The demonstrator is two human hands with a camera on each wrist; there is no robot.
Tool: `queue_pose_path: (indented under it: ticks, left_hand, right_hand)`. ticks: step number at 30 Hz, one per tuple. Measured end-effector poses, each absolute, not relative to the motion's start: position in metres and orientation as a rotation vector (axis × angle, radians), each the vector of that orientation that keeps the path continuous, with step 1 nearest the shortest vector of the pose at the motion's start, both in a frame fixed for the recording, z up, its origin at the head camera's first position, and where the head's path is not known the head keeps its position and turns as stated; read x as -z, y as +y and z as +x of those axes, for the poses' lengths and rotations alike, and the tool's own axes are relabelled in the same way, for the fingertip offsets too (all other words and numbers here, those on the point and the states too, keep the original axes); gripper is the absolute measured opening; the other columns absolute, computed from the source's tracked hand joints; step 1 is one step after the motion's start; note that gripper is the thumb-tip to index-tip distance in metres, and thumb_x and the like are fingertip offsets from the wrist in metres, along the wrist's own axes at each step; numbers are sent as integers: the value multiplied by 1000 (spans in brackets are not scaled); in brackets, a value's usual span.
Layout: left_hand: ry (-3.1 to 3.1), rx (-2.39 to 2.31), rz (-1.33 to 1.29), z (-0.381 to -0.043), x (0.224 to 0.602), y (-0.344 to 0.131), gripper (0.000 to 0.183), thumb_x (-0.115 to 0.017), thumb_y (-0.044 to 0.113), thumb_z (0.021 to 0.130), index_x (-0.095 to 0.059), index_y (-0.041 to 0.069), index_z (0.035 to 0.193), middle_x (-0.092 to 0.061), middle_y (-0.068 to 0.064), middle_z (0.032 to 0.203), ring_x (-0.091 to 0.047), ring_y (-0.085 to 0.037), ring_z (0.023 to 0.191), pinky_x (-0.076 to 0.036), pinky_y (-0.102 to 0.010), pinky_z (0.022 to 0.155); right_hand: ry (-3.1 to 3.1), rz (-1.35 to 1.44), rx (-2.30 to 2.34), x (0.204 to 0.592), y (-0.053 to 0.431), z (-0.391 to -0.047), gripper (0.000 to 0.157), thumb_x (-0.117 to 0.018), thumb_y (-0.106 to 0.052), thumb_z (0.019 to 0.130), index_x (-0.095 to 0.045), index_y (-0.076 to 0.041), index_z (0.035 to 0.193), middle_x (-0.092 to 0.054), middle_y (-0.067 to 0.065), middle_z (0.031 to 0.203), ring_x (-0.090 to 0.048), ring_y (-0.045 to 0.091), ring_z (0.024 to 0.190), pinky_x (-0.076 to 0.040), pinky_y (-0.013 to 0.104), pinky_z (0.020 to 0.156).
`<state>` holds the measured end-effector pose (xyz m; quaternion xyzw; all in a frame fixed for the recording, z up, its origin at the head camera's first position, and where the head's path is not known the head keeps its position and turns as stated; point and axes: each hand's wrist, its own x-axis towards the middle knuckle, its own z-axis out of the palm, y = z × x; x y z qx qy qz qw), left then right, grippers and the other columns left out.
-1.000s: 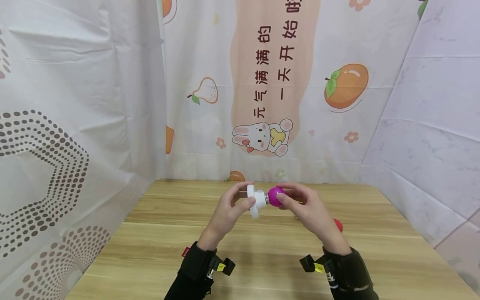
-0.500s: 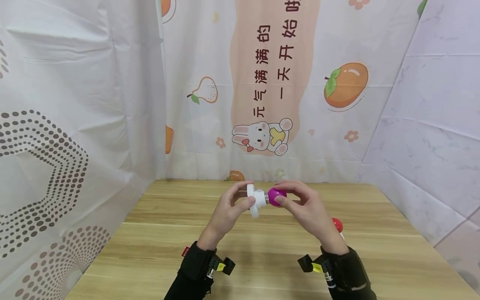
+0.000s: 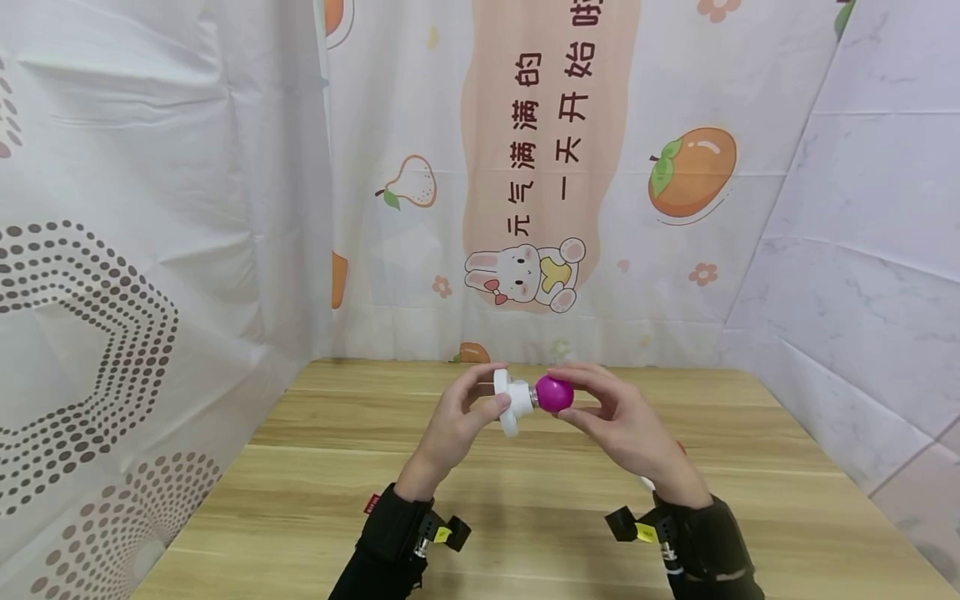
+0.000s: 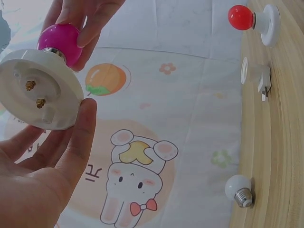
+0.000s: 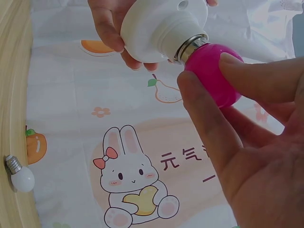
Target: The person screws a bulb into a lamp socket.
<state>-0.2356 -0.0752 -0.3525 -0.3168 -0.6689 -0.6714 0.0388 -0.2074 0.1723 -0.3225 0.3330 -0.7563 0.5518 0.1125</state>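
Over the table my left hand grips the round base of a white lamp holder, thumb on the near side. Two brass screws show in the back of the lamp holder in the left wrist view. A magenta light bulb points into the socket mouth from the right. Part of its silver screw base is visible at the socket rim; how deep it sits I cannot tell. My right hand holds the bulb's globe between thumb and fingers.
On the wooden table a red bulb sits in a white lamp holder. Beside it stands another white fitting with metal prongs. A small white bulb lies farther along. Printed curtains hang behind.
My right thumb has slid from the front of the magenta bulb to its lower side, and the right forearm has shifted slightly right. My left hand and the lamp holder stay put.
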Motion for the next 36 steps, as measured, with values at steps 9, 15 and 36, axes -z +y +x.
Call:
queue_pose_path:
  ticks: [9, 15, 36]
  left_hand:
    - [-2045, 2055, -974, -236, 353, -75, 50, -61, 26, 98, -52, 4, 142, -54, -16, 130, -52, -36, 119, -58, -36, 88]
    - [-2044, 2037, -982, -236, 353, -76, 50, -61, 27, 98, -53, 5, 142, -54, -16, 130, -53, -32, 118, -58, -35, 86]
    - [-2043, 2034, -993, -236, 354, -76, 51, -62, 27, 98, -53, 4, 142, -53, -23, 131, -53, -32, 117, -58, -34, 85]
  right_hand:
    - [-2248, 936, -1606, 322, 172, -207, 48, -73, 2, 91, -63, -6, 137, -58, 15, 134, -62, 32, 115, -58, 31, 88]
    - [-2283, 885, -1641, 322, 171, -207, 47, -72, -2, 92, -61, -5, 138, -59, 15, 133, -62, 36, 114, -58, 31, 87]
    - [-2359, 771, -1708, 321, 169, -206, 42, -69, -16, 98, -61, -7, 138, -61, 19, 128, -71, 32, 100, -60, 32, 85]
